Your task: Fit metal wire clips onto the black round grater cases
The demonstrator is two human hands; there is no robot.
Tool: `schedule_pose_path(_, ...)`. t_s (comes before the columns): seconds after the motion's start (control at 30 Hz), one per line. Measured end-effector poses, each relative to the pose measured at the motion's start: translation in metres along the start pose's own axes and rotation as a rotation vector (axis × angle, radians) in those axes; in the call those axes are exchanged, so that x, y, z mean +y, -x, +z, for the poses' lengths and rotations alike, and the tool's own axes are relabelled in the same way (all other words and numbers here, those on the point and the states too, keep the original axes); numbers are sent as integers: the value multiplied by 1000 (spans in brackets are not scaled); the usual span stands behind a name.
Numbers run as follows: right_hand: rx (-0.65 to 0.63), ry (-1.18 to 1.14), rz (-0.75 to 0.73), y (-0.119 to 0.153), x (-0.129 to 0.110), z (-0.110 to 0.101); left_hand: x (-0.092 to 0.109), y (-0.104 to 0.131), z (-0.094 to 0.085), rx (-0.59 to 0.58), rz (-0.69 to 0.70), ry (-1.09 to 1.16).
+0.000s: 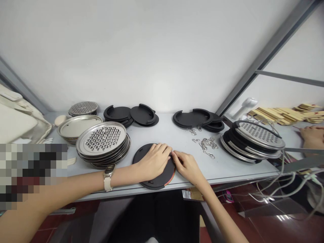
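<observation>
On the front of the table lies a black round disc [142, 164], bottom up, with a thin red and yellow edge showing at its right. My left hand [155, 162], with a watch on the wrist, rests across this disc, its fingers bent over toward the right rim. At that rim my right hand [186, 165] is closed in a pinch, thumb and forefinger meeting the left fingertips. Between them is a small metal piece, mostly hidden by the fingers. Loose wire clips [209, 143] are scattered to the right of my right hand.
Stacked metal grater plates [103, 140] stand at left, beside plain metal discs [79, 125]. Black round holders [143, 114] lie along the wall, more black holders [192, 118] further right. A stack of graters in black holders [255, 138] sits at right. Another person's hand [312, 135] shows far right.
</observation>
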State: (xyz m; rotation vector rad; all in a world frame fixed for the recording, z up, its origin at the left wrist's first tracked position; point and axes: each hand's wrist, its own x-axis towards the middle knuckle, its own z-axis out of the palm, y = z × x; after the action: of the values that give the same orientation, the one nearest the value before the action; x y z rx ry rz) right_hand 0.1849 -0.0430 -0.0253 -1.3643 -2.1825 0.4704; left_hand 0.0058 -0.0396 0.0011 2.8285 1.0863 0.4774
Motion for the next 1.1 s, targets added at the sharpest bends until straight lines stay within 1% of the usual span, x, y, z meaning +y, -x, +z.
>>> schedule_pose_path(0.27, -6, -14, -2, 0, -1, -1, 0, 0, 0, 17, -12, 27)
schedule_pose_path(0.63, -2, -36, 7, -1, -1, -2, 0, 0, 0, 4, -9, -14)
schedule_pose_path(0.77, 3, -37, 8, 0, -2, -2, 1, 0, 0, 7, -27, 10)
schedule_pose_path(1.1, -2, -72, 10, -1, -3, -4, 1, -1, -2, 14, -17, 74)
